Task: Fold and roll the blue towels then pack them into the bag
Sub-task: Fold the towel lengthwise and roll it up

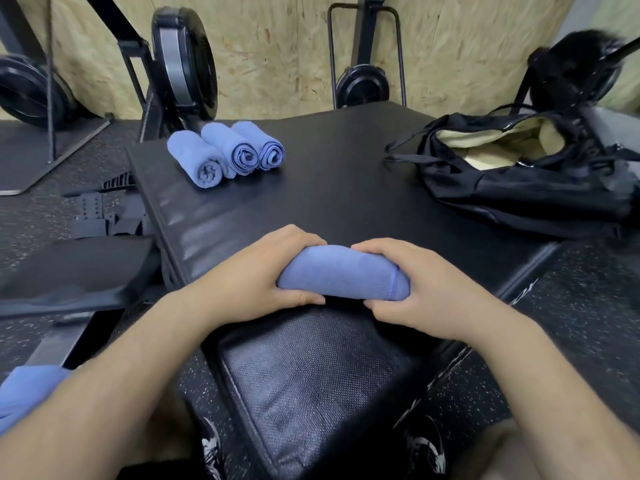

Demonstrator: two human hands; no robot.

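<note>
A rolled blue towel [343, 273] lies across the near part of the black padded box [329, 188]. My left hand [263, 278] grips its left end and my right hand [415, 289] grips its right end, fingers curled over the top and thumbs underneath. Three rolled blue towels [225, 154] lie side by side at the far left of the box top. A black bag [519, 181] lies open at the far right, showing a pale lining. Another blue towel [24, 393], unrolled, shows at the lower left edge.
Rowing machines with black flywheels [183, 64] stand against the wooden wall behind. A black bench pad [69, 271] sits to the left of the box. Black straps [100, 216] lie on the speckled rubber floor.
</note>
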